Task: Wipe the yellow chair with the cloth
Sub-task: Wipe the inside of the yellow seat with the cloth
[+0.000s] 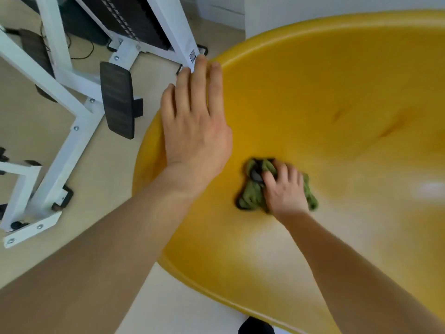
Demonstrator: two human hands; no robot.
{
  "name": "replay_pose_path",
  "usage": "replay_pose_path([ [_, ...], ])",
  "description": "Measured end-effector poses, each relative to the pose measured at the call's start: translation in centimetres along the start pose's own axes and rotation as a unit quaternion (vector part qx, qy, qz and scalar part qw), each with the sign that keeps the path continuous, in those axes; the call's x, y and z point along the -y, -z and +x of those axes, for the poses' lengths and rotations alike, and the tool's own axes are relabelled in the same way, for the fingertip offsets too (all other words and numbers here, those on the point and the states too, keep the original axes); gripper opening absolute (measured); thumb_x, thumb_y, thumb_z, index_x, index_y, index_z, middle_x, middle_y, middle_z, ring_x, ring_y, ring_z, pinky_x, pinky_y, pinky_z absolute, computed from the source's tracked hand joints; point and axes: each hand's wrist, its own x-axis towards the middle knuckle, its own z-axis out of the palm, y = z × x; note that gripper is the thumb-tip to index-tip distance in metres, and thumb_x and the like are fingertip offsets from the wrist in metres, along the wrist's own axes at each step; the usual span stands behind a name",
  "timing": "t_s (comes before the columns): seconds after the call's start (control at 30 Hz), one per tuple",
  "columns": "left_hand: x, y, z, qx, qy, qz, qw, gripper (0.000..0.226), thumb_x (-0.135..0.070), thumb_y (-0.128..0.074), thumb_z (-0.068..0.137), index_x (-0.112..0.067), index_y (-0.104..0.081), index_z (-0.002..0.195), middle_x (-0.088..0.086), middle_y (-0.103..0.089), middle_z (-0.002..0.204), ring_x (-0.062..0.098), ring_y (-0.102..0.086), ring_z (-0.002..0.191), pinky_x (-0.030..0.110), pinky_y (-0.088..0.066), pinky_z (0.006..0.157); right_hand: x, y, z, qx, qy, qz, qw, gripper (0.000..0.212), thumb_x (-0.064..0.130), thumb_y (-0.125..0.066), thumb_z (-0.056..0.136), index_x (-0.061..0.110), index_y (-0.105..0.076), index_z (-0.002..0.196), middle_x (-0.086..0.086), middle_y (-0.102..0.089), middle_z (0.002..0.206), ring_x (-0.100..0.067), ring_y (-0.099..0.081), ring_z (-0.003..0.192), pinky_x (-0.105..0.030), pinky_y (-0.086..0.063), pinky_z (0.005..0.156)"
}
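Observation:
The yellow chair is a large rounded plastic shell that fills the right half of the head view. My left hand lies flat on its left rim, fingers spread and holding nothing. A crumpled green cloth rests on the seat's inner surface near the middle. My right hand presses down on the cloth with its fingers curled into it. Part of the cloth is hidden under that hand, and a dark patch shows in its folds.
A white metal frame of gym equipment with a black pad stands on the beige floor to the left, close to the chair's rim. A white wall and baseboard lie behind. A dark shape shows at the bottom edge.

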Motion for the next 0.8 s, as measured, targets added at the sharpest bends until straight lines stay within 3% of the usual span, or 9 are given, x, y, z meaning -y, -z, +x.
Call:
replay_pose_path([
  [0.07, -0.4, -0.3, 0.0, 0.006, 0.0, 0.007, 1.0, 0.074, -0.023, -0.045, 0.09, -0.006, -0.015, 0.155, 0.018, -0.021, 0.162, 0.039, -0.025, 0.146, 0.054, -0.024, 0.116, -1.4, -0.1, -3.9, 0.09, -0.039, -0.011, 0.995, 0.049, 0.011, -0.073, 0.075, 0.015, -0.038, 0.11, -0.024, -0.051, 0.115, -0.043, -0.047, 0.099, -0.058, -0.048, 0.078],
  [0.13, -0.3, -0.2, -0.1, 0.013, -0.002, 0.017, 1.0, 0.075, -0.025, -0.043, 0.09, -0.005, -0.013, 0.156, 0.019, -0.018, 0.163, 0.039, -0.023, 0.147, 0.055, -0.024, 0.116, -1.2, 0.8, -2.4, 0.113, -0.066, -0.011, 0.991, 0.047, 0.011, -0.07, 0.08, 0.014, -0.034, 0.11, -0.023, -0.05, 0.113, -0.042, -0.047, 0.098, -0.057, -0.048, 0.079],
  [0.23, -0.3, 0.0, -0.2, 0.031, 0.004, 0.013, 0.999, 0.076, -0.03, -0.042, 0.09, -0.006, -0.012, 0.156, 0.019, -0.016, 0.163, 0.039, -0.02, 0.148, 0.056, -0.022, 0.116, 1.3, 4.0, 6.2, -0.076, -0.055, 0.063, 0.994, 0.041, 0.006, -0.067, 0.082, 0.011, -0.039, 0.111, -0.028, -0.054, 0.111, -0.04, -0.047, 0.095, -0.053, -0.046, 0.081],
  [0.33, -0.6, 0.1, -0.1, 0.038, 0.001, 0.018, 0.999, 0.079, -0.029, -0.046, 0.087, -0.006, -0.014, 0.155, 0.019, -0.015, 0.163, 0.039, -0.018, 0.149, 0.055, -0.02, 0.117, 3.4, 8.8, 15.1, -0.305, -0.024, 0.139, 0.942, 0.034, 0.016, -0.063, 0.087, 0.01, -0.045, 0.115, -0.031, -0.055, 0.119, -0.042, -0.049, 0.098, -0.049, -0.041, 0.086],
  [0.4, -0.4, 0.0, -0.2, 0.029, -0.003, 0.003, 1.0, 0.08, -0.027, -0.049, 0.085, -0.007, -0.016, 0.155, 0.02, -0.015, 0.163, 0.039, -0.016, 0.15, 0.055, -0.017, 0.118, 3.8, 9.4, 16.3, -0.347, -0.026, 0.116, 0.93, 0.031, 0.021, -0.062, 0.089, 0.013, -0.045, 0.114, -0.026, -0.052, 0.125, -0.042, -0.051, 0.101, -0.048, -0.042, 0.087],
  [0.53, -2.3, -1.1, -3.1, 0.016, -0.043, -0.093, 0.995, 0.071, -0.022, -0.052, 0.082, -0.014, -0.032, 0.15, 0.018, -0.021, 0.162, 0.035, -0.016, 0.151, 0.056, -0.005, 0.122, -0.9, 2.0, 4.8, -0.088, -0.03, 0.012, 0.996, 0.04, 0.017, -0.073, 0.08, 0.014, -0.042, 0.105, -0.02, -0.054, 0.108, -0.039, -0.052, 0.091, -0.048, -0.042, 0.073],
  [0.67, -7.8, -4.8, -7.6, 0.158, -0.121, -0.169, 0.965, 0.049, -0.021, -0.053, 0.081, -0.02, -0.058, 0.13, 0.005, -0.056, 0.139, 0.026, -0.057, 0.124, 0.061, -0.016, 0.118, -7.6, -0.1, -8.5, 0.113, -0.067, -0.022, 0.991, 0.052, 0.023, -0.084, 0.069, 0.017, -0.049, 0.107, -0.016, -0.047, 0.103, -0.037, -0.048, 0.087, -0.049, -0.048, 0.068],
  [0.73, -10.3, -6.2, -8.7, 0.185, -0.111, -0.212, 0.953, 0.036, -0.018, -0.055, 0.083, -0.022, -0.065, 0.116, -0.002, -0.067, 0.118, 0.02, -0.066, 0.103, 0.059, -0.018, 0.118, -10.0, 1.5, -9.2, 0.147, 0.025, -0.049, 0.988, 0.062, 0.018, -0.086, 0.064, 0.02, -0.048, 0.112, -0.014, -0.042, 0.109, -0.035, -0.044, 0.092, -0.049, -0.052, 0.071],
  [0.8, -12.3, -6.8, -8.4, 0.17, -0.081, -0.262, 0.946, 0.032, -0.015, -0.053, 0.083, -0.021, -0.066, 0.111, -0.003, -0.069, 0.109, 0.021, -0.066, 0.098, 0.057, -0.026, 0.116, -11.8, 4.1, -5.4, 0.089, 0.106, -0.049, 0.989, 0.05, 0.013, -0.076, 0.075, 0.017, -0.049, 0.117, -0.015, -0.042, 0.113, -0.036, -0.043, 0.095, -0.05, -0.051, 0.074],
])
